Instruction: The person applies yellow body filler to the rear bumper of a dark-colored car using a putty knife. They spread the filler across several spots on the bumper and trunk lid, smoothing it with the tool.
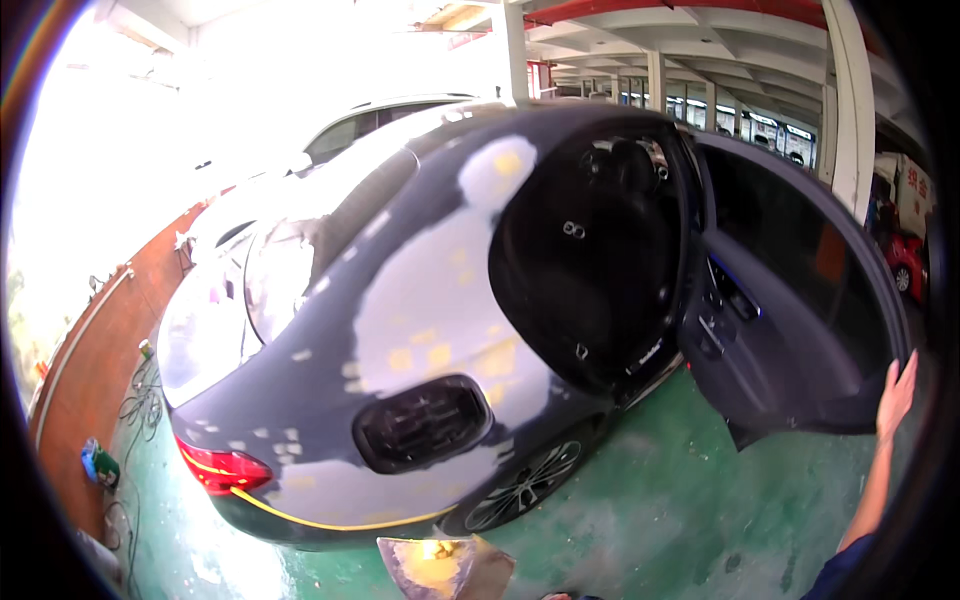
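At the far right my right hand (897, 395) lies with its fingers stretched out against the outer edge of the rear car door (770, 365), which stands wide open. The dark grey car (320, 400) has a large pale grey patch (410, 310) with yellow filler spots on its rear side panel. Below this panel, at the lower edge, a putty board (480, 572) carries a mound of yellow paste (432, 568). My left hand is not visible, and what supports the board is out of sight.
Yellow tape (335, 526) runs from the red tail light (222, 468) toward the rear wheel (525, 485). The opening in the side panel (420, 422) is dark. Cables (145, 400) and a green container (100, 463) lie on the left. A white pillar (850, 110) stands behind the door.
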Available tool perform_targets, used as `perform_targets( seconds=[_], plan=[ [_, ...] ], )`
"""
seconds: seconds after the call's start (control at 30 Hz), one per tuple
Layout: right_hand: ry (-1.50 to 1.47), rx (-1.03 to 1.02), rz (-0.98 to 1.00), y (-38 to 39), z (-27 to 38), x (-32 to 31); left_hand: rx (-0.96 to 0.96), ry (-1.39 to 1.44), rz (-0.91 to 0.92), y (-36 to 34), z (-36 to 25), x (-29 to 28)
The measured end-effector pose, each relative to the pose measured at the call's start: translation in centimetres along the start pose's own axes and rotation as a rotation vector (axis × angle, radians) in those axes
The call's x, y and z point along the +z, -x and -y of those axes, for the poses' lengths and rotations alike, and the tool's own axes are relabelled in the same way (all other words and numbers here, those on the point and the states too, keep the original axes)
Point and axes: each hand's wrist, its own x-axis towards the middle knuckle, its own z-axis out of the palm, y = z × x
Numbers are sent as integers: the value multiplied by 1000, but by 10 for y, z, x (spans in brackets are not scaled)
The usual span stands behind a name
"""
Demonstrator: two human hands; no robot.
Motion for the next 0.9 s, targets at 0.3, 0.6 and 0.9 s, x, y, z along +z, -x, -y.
perform_targets(
  seconds=[0.3, 0.6, 0.9],
  plan=[
    [161, 268, 525, -23, 52, -54, 165, 46, -181, 84, -132, -56],
    [-342, 63, 621, 85, 352, -138, 81, 155, -323, 83, -101, -140],
    [-593, -168, 745, 130, 616, -124, 269, 251, -611, 166, -102, -156]
  ],
)
